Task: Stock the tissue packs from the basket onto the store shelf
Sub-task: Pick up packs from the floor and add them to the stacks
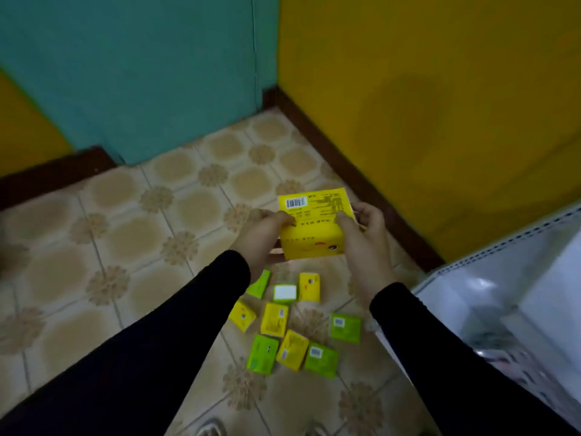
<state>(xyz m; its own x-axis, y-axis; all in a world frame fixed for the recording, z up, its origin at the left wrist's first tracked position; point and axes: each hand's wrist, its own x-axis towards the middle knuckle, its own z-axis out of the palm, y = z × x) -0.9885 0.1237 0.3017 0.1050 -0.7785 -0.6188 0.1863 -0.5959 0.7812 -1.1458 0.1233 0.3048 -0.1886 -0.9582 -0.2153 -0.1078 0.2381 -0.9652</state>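
Hands meet on a yellow tissue pack (314, 228) held above the floor: the left hand (262, 237) grips its left end, thumb on the printed top and the other fingers hidden beneath, while the right hand (366, 243) clamps the right end, thumb on top, fingers curled round the far side. A barcode shows on the pack's upper face; the rest of the print is too small to read. Black sleeves (176, 338) cover both arms. Below the hands, small yellow and green tissue packs (284, 325) lie scattered on the patterned tiled floor (125, 234), one half hidden behind the left wrist. At the right edge a white shelf (509, 297) is cut off, its contents blurred. Yellow and teal walls (408, 89) stand behind.
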